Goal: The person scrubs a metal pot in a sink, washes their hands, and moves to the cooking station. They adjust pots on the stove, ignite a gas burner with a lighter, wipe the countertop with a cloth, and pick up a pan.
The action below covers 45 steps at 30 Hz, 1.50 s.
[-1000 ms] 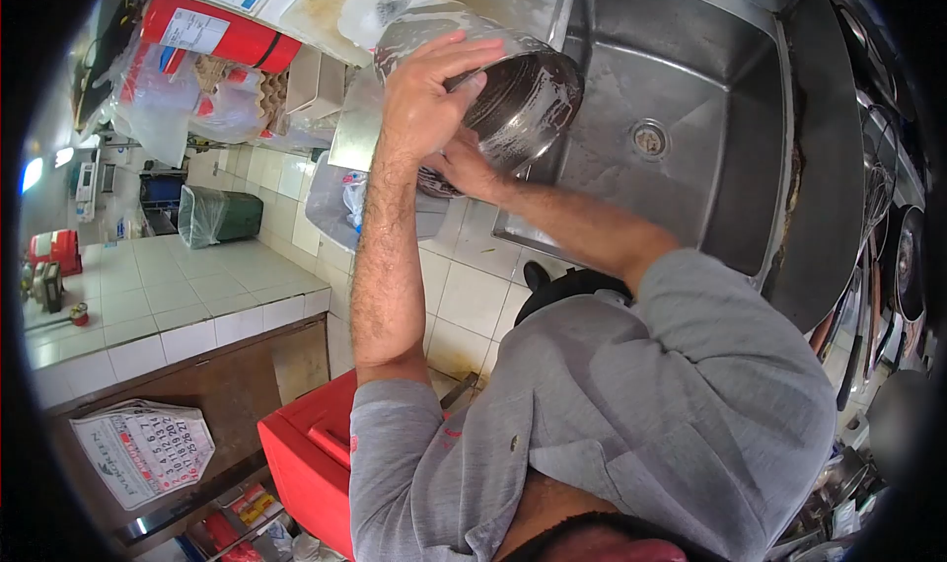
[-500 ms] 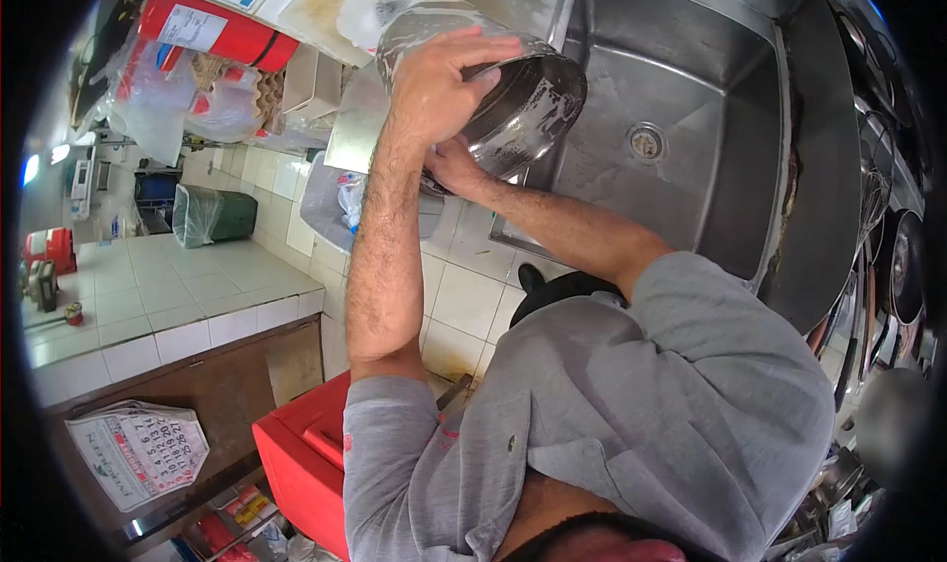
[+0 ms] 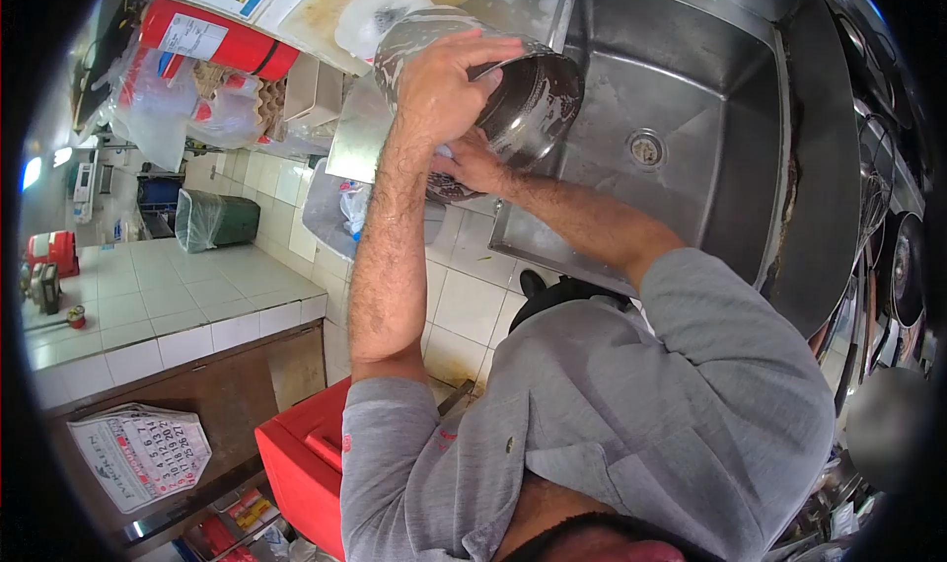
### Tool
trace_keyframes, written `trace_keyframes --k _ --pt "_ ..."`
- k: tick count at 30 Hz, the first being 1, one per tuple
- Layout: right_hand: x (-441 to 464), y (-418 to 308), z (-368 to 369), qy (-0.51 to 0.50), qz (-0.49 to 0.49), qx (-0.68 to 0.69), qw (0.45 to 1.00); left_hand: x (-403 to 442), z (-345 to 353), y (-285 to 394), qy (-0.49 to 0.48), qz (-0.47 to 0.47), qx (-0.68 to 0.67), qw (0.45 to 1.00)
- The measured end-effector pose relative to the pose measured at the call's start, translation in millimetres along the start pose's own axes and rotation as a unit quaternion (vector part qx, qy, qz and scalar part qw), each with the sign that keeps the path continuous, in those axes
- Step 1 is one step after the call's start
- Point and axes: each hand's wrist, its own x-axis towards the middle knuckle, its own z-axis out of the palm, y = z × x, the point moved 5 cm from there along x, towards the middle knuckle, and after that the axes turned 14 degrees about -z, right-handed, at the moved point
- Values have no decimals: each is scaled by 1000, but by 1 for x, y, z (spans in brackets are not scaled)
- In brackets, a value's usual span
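Observation:
A large metal pot [image 3: 538, 98], streaked with white suds, is tilted on its side beside the sink, its mouth turned to the right. My left hand [image 3: 444, 83] grips it from above, fingers stretched across the upper rim and thumb at the opening. Just below, my right hand [image 3: 478, 164] is closed against the pot's near side. Something pale shows at its fingertips, but my left wrist partly hides them and I cannot make it out.
The steel sink [image 3: 681, 187] with its drain lies to the right. A white round item [image 3: 380, 14] sits behind the pot. Pans and a whisk [image 3: 873, 182] hang at far right. A red box [image 3: 306, 463] stands low left, near a tiled counter [image 3: 168, 296].
The pot has turned slightly, showing more of its inside. My right hand has shifted a little right along its near side. My left hand stays nearly in place.

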Motion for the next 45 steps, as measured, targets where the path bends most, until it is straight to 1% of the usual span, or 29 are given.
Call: trace_keyframes --k 1,3,4,6,7,9,10,12,14,15,17,18,20,23,25,26,29,30,31,33,34,35,36,37,38,41,43,44,45 --pt "1 -2 0 37 36 85 995 0 1 0 -11 -4 8 1000" --pt "-10 28 -32 -152 -87 -65 982 -1 0 -1 -3 2 5 1000" --pt "-15 49 -45 -254 -146 -146 945 -3 -2 -3 2 2 1 1000" --pt "5 43 -90 -373 -200 -350 836 -3 -2 -3 5 4 1 1000" --pt "4 44 -86 -375 -202 -349 835 -4 -1 -2 5 6 -2 1000" --pt "-2 48 -72 -306 -167 -277 895 -2 2 1 5 13 15 1000" --pt "-9 56 -42 -246 -137 -148 948 2 2 3 8 24 33 999" --pt "-1 19 -16 -100 1 -40 994 7 4 1 10 29 35 999" --pt "8 -7 0 90 156 177 968 9 6 2 6 29 43 999" --pt "8 -10 -7 90 159 177 967 11 7 3 3 29 41 999" --pt "14 -24 -24 49 102 258 959 15 9 1 -37 -11 31 999" --pt "1 1 -17 -102 38 3 994 14 9 0 -37 -10 31 999" --pt "-3 37 -68 -349 -70 -230 906 11 6 0 -27 17 31 999" --pt "6 43 -90 -378 -124 -348 849 1 3 1 -3 59 21 998" --pt "0 39 -77 -332 -116 -271 896 -21 -5 -7 54 78 27 995" --pt "-12 40 -61 -244 -107 -200 943 -34 -9 -11 107 98 33 989" --pt "-2 6 -29 -127 61 27 990 -65 -1 -41 191 62 -31 979" --pt "6 -9 -19 -82 130 145 977 -60 -5 -37 187 57 -47 980" --pt "11 -17 7 -84 133 148 976 -53 -10 -31 184 53 -47 980" --pt "15 -17 43 159 148 425 879 -34 -11 -15 66 64 14 996" --pt "17 -37 14 145 115 379 907 -31 -10 -7 41 45 16 998" --pt "8 -27 -1 20 20 214 976 -32 -13 -6 41 39 18 998" --pt "-4 -7 -13 -104 -75 38 991 -34 -13 -8 31 26 27 999" --pt "-2 6 -41 -238 -105 -113 959 -35 -14 -10 23 16 35 999" --pt "4 17 -67 -361 -129 -261 886 -37 -14 -15 29 17 22 999" --pt "10 30 -75 -357 -200 -335 849 -41 -15 -19 32 8 -4 999" --pt "-4 11 -43 -330 -212 -307 867 -36 -11 -17 31 20 -2 999" --pt "-6 -9 -23 -208 -122 -185 953 -32 -10 -15 31 34 0 999" --pt "-7 -15 -17 -77 -24 -52 995 -31 -10 -14 31 34 0 999"
